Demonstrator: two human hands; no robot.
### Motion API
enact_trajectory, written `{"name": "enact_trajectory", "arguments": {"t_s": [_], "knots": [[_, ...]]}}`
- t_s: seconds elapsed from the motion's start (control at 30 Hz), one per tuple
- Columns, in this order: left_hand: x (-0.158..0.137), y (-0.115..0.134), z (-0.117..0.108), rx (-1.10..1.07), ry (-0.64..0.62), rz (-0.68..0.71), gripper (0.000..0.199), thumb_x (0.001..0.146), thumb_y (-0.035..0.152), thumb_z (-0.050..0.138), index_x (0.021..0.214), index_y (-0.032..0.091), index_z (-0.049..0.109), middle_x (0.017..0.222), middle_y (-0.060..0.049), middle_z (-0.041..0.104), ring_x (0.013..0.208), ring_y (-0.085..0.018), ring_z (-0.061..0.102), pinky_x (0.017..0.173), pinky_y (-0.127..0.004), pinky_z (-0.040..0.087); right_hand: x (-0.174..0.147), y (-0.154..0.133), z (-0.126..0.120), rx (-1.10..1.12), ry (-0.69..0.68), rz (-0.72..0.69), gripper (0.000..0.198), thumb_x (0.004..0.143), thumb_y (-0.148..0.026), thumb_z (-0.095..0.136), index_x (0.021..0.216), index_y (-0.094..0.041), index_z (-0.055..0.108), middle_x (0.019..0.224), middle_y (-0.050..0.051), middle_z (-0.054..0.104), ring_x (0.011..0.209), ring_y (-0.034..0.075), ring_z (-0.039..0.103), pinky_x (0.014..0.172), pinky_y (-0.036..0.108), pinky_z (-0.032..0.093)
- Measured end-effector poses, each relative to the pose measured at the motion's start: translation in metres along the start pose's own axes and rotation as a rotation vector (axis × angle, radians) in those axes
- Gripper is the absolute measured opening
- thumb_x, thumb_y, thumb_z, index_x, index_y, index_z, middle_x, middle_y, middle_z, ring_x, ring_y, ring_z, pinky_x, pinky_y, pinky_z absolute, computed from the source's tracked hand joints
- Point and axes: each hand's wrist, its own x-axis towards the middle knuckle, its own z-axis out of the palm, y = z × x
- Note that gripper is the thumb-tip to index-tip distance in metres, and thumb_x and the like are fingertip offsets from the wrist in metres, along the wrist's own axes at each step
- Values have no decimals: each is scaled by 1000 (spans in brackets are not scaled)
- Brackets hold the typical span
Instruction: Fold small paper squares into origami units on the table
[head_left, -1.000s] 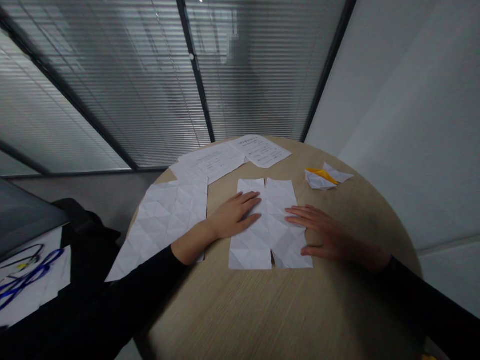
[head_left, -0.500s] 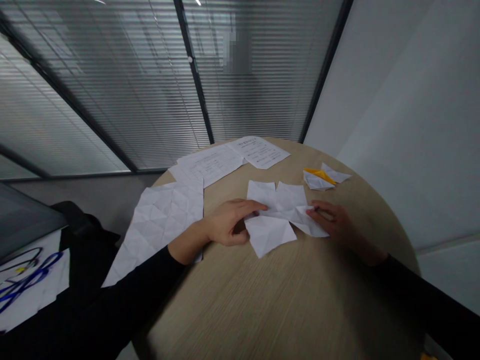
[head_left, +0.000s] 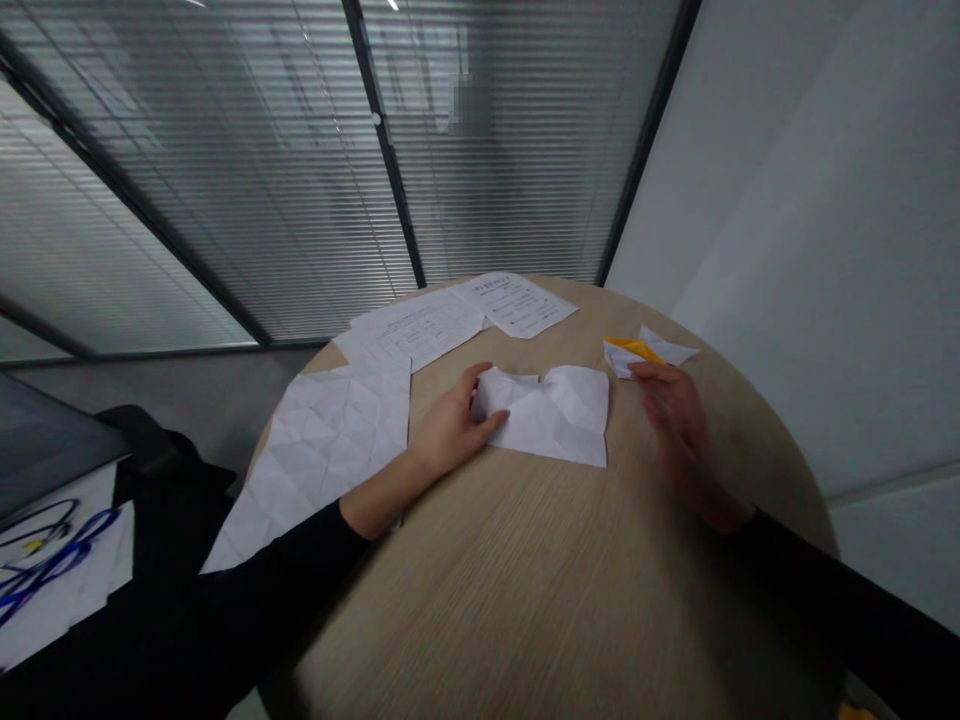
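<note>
1. Round wood-grain table (head_left: 525, 590), folded white paper (head_left: 559, 425) around the middle, long axis roughly side to side.
2. Left hand (head_left: 454, 425) is nearer, thumb and fingers pinching its left end; paper stretches rightward.
3. Right hand (head_left: 675, 415) looks empty, fingers loosely curled, beside the orange-and-white origami piece (head_left: 636, 348).

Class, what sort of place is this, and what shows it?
Probably an office or meeting room, judging by the slatted blinds, the rounded table and the printed sheets lying on it.

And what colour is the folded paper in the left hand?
The folded paper is white; head view.
</note>
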Motion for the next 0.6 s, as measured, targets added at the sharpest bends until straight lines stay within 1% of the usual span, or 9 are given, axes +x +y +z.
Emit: {"name": "enact_trajectory", "arguments": {"t_s": [0.03,0.1,0.17,0.2,0.3,0.33,0.4,0.5,0.6], "knots": [[1,0,0,30,44,32,89,100,42,84,176,21,42,150,-19,77,119,-35,82,106,-56,69,-1,-6,0,-50,-32,-86,39,118,-49,59,152,-33,68,156,15,74,153,45,67,134,74,49],[2,2,-2,113,115,123,101,95,33,87,180,23,34,176,-23,58,151,-42,69,126,-66,59,-3,-16,5,-135,-188,-220,44,115,-41,63,158,-34,66,158,15,74,153,46,67,135,76,47],[3,3,-5,201,129,213,96,96,25,84,180,26,37,189,-20,43,170,-45,51,137,-71,47,-4,-21,13,-194,-402,-280,53,113,-35,65,166,-34,63,165,14,72,154,44,67,134,74,50],[4,3,-6,230,102,255,88,98,23,80,177,27,43,190,-18,43,172,-44,48,139,-71,45,-5,-21,19,-213,-491,-289,58,113,-35,66,171,-34,59,171,14,68,158,43,65,135,73,50],[5,-2,-5,260,-102,365,58,109,19,62,166,26,59,179,-14,60,166,-36,59,137,-67,49,-5,-10,33,-268,-664,-292,69,116,-43,67,181,-33,49,187,14,53,171,41,52,140,71,45],[5,-4,-3,265,-179,387,54,112,20,57,165,25,61,176,-14,64,166,-35,60,138,-65,49,-4,-3,36,-285,-705,-296,71,116,-48,68,183,-33,46,189,13,50,174,41,49,142,71,43],[4,-9,-1,286,-285,385,53,117,27,51,169,20,59,180,-17,60,170,-36,55,141,-66,46,2,9,39,-303,-770,-300,75,117,-55,66,185,-33,44,192,13,45,178,39,44,145,69,39],[2,-10,1,319,-329,345,58,122,41,48,174,17,55,187,-19,49,176,-39,47,144,-68,39,13,21,40,-296,-788,-283,69,121,-56,59,184,-31,47,191,13,46,178,37,44,145,67,41],[1,-7,0,333,-301,336,57,122,48,50,171,20,59,186,-18,52,174,-38,49,143,-68,39,23,22,41,-327,-717,-261,63,121,-54,57,178,-27,56,184,16,56,170,40,54,140,69,46]]}}
